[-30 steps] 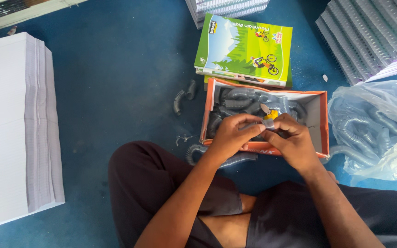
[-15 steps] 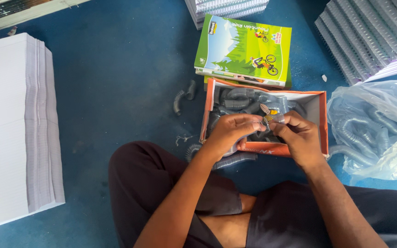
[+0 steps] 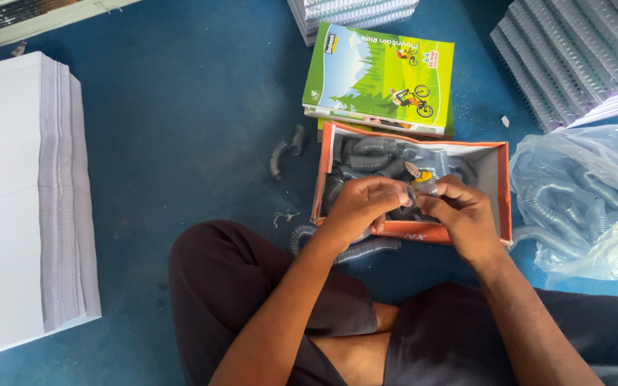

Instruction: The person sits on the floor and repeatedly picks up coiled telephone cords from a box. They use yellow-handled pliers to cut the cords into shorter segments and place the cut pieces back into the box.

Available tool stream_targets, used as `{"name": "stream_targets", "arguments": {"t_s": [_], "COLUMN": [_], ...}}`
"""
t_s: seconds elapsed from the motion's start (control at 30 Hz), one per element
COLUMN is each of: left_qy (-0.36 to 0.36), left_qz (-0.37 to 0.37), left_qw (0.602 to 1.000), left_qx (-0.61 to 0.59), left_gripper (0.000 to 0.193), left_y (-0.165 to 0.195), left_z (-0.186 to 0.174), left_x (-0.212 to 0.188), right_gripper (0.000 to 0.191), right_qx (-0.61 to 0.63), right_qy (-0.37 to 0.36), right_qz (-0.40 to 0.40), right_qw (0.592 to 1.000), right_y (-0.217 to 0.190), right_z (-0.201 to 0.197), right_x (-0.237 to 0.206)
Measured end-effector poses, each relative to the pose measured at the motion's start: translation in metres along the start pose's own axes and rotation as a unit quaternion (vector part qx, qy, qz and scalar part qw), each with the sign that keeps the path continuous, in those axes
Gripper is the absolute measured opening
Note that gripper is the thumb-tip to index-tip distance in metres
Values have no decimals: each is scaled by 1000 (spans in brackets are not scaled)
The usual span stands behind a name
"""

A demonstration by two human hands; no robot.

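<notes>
Hands, left [image 3: 360, 208] and right [image 3: 460, 214], are pinching together what looks like a small yellow-grey clip [image 3: 419, 180] over orange box [image 3: 501, 187]; green notebook [image 3: 380, 78] is lying at twelve o'clock.

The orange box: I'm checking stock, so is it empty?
No, the orange box holds a heap of grey binding coils, and both hands work a small piece just above them.

A small grey and yellow item [image 3: 420, 182] is held between both hands, right of the frame centre, above an open orange box [image 3: 498, 187] which is filled with grey spiral coils [image 3: 370, 154].
</notes>
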State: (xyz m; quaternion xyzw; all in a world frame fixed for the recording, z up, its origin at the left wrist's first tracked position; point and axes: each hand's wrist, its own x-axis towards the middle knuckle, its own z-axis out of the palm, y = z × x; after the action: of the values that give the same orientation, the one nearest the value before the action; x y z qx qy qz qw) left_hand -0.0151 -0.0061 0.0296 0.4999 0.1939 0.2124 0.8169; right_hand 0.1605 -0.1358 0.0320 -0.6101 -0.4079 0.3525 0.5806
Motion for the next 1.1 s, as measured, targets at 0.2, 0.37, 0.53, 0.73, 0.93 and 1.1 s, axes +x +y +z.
{"name": "stream_targets", "arguments": {"t_s": [0.2,0.37,0.53,0.73,0.93,1.1], "left_qy": [21,12,20,20,23,31], "left_qz": [4,23,24,25,13,7], "left_qw": [999,999,998,998,997,995], "left_qx": [31,44,52,61,72,91], "left_gripper": [32,31,30,30,32,35], "left_y": [-7,-9,-10,-8,-4,-1], "left_z": [5,3,5,7,9,10], "left_x": [3,2,3,1,0,0], "right_gripper": [19,19,20,15,15,14], "right_qx": [-40,-11,-56,-85,-56,-63], "right_qy": [-33,-41,-43,-18,-17,-10], "right_qz": [-41,-15,-45,-52,-59,-44], "right_qw": [998,999,996,995,997,997], "right_y": [4,2,-1,0,3,3], "right_z": [2,6,8,10,10,10], "right_x": [-1,1,1,-1,0,-1]}}
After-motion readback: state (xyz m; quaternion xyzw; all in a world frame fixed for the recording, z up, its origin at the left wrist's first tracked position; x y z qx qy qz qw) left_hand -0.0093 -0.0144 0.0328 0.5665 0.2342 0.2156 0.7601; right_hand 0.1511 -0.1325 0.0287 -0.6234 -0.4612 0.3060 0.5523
